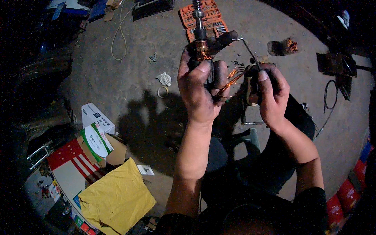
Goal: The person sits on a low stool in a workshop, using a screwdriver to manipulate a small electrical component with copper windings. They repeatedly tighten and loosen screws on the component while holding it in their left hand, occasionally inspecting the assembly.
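My left hand (pixel 197 92) is closed around what looks like a motor armature (pixel 201 46), its metal shaft pointing away from me and copper showing at its commutator. The index finger stretches out past it to the right. A loose bundle of copper wire (pixel 232 81) lies at the lower fingers of this hand, reaching toward the other hand. My right hand (pixel 274 92), closed, pinches a thin metal rod with a bent hook tip (pixel 250 51). That tip is close to the left index fingertip; whether they touch I cannot tell. Both hands have blackened fingers.
On the floor beyond lies an orange socket-set case (pixel 213 12). A clear plastic tray (pixel 277 48) with copper scraps sits at the right. Left are a tape roll (pixel 162 92), a white crumpled piece (pixel 164 79), a white box (pixel 96 117) and a yellow bag (pixel 121 197).
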A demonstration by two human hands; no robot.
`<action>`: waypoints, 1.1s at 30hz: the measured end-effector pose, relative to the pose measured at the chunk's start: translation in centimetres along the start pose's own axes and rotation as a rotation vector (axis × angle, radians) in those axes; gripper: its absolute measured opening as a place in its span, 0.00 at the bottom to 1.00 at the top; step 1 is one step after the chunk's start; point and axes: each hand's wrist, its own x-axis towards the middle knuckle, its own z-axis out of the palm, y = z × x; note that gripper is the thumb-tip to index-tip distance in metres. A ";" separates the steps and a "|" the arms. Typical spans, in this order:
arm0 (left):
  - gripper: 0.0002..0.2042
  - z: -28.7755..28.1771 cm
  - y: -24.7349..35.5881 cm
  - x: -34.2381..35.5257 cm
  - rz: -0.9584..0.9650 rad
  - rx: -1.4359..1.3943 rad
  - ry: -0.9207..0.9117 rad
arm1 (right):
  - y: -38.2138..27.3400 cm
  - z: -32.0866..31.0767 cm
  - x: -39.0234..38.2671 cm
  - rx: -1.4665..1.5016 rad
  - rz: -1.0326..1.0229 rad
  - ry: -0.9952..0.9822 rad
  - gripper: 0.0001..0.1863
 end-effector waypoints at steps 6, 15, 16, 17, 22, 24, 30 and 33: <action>0.13 -2.4 -0.4 0.9 -0.077 -0.257 -0.294 | 0.0 0.2 0.2 -0.053 -0.018 -0.024 0.07; 0.23 -2.0 -0.2 1.1 -0.129 -0.317 -0.144 | 0.4 0.7 0.2 -0.048 0.016 -0.058 0.07; 0.24 -2.0 -0.1 1.1 -0.131 -0.326 -0.146 | 0.4 0.7 0.2 -0.045 0.037 -0.060 0.07; 0.24 -2.1 0.0 1.1 -0.144 -0.335 -0.148 | 0.3 0.8 0.2 -0.042 0.058 -0.062 0.07; 0.18 -2.2 -0.1 1.0 -0.240 -0.302 -0.117 | 0.3 0.7 0.4 -0.107 0.068 -0.099 0.07; 0.15 -2.1 -0.2 1.0 -0.254 -0.255 -0.091 | 0.6 0.8 0.5 -0.106 0.049 -0.108 0.07; 0.13 -1.8 -0.5 1.0 -0.212 -0.223 -0.052 | 0.9 0.9 0.4 -0.078 0.028 -0.099 0.08; 0.13 -1.7 -0.5 1.1 -0.208 -0.233 -0.039 | 1.0 0.9 0.5 -0.077 0.012 -0.096 0.08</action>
